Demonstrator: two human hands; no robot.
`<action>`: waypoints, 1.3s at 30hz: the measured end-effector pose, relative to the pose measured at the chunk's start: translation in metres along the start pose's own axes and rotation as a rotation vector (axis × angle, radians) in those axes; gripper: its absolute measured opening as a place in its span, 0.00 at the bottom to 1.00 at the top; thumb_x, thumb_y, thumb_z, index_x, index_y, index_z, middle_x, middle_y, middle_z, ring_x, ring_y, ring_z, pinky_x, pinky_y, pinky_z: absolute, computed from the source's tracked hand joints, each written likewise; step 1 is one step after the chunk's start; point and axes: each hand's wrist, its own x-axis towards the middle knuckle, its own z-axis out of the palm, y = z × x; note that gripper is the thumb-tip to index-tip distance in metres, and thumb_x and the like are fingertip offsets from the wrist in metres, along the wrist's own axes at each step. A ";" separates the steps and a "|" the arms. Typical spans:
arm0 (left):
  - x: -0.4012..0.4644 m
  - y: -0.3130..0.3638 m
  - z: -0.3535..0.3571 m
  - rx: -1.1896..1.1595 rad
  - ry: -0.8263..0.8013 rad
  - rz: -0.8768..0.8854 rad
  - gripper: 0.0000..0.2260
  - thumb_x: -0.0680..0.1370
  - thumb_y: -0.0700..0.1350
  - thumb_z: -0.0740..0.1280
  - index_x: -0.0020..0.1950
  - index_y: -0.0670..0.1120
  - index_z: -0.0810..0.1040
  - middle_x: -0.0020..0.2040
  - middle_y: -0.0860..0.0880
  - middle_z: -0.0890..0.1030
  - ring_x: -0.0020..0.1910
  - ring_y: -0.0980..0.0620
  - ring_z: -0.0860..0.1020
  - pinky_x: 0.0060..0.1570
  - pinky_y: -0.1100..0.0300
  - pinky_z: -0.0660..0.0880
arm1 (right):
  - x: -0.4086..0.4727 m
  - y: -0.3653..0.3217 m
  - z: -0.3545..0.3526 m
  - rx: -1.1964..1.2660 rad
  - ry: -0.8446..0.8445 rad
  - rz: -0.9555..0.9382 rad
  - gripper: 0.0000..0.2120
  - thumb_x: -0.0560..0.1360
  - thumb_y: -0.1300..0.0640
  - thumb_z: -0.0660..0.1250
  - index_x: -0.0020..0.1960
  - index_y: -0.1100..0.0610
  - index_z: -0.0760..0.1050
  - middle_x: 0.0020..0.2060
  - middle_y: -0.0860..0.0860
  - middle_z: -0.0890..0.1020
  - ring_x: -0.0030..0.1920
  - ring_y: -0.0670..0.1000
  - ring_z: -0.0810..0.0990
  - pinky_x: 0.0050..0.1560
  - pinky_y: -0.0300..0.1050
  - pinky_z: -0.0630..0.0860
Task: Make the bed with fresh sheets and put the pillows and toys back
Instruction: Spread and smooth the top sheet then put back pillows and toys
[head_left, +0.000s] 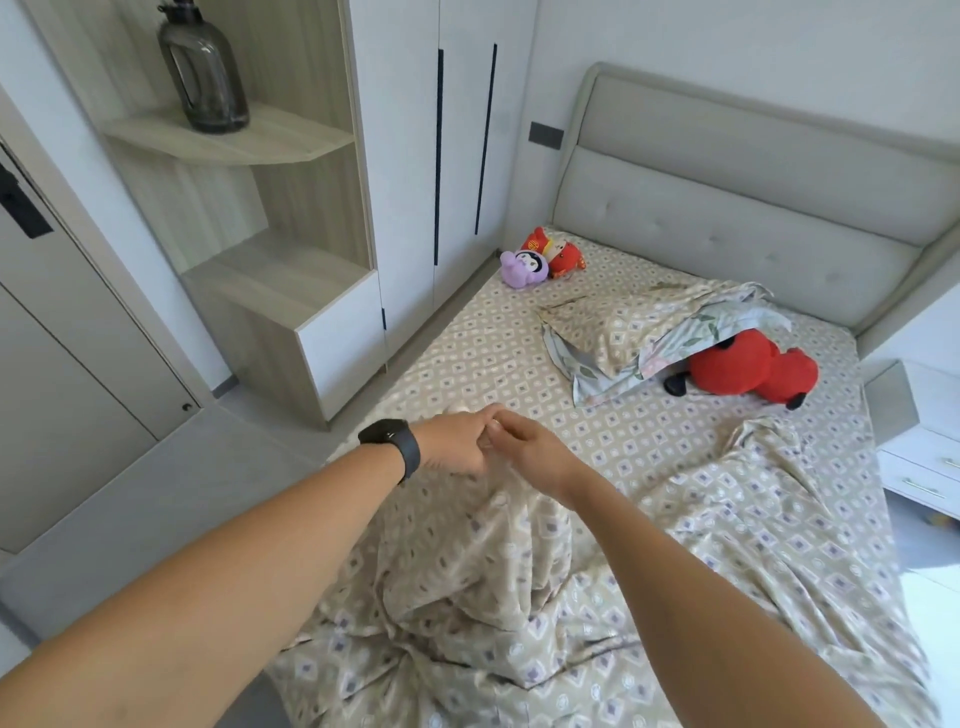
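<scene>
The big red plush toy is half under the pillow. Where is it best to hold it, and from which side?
Probably grip the red plush toy by its exposed rounded body, coming from the nightstand side. Its other end is tucked under the pillow, so pulling away from the pillow should free it without lifting the pillow.

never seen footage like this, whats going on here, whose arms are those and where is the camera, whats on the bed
One picture, taken by a camera worn on a person's head, looking down at their own arms. No robot here. The left hand, with a black watch on its wrist, and the right hand meet over the bed and pinch a raised bunch of the patterned cover. Near the headboard lie a pillow, a big red plush toy partly under it, and two small plush toys in the corner.
</scene>
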 end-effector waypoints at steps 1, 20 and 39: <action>0.004 0.002 -0.001 0.008 -0.123 -0.045 0.16 0.69 0.43 0.68 0.50 0.61 0.72 0.40 0.49 0.77 0.37 0.51 0.75 0.36 0.56 0.71 | -0.003 0.004 -0.008 0.050 0.024 0.009 0.15 0.84 0.51 0.61 0.38 0.46 0.75 0.34 0.41 0.75 0.35 0.41 0.72 0.41 0.38 0.69; 0.051 -0.017 -0.097 -0.035 0.293 0.071 0.10 0.74 0.37 0.68 0.37 0.43 0.68 0.33 0.51 0.70 0.33 0.53 0.67 0.37 0.56 0.63 | 0.045 0.090 -0.045 -0.428 -0.045 0.234 0.24 0.78 0.51 0.70 0.72 0.48 0.70 0.67 0.47 0.72 0.60 0.51 0.77 0.65 0.51 0.74; 0.109 -0.077 -0.160 0.267 0.751 -0.292 0.06 0.76 0.41 0.63 0.40 0.50 0.72 0.45 0.44 0.80 0.49 0.37 0.79 0.43 0.52 0.69 | 0.191 0.061 -0.130 -0.925 0.139 0.333 0.06 0.76 0.54 0.65 0.53 0.53 0.72 0.47 0.54 0.79 0.54 0.60 0.81 0.51 0.51 0.78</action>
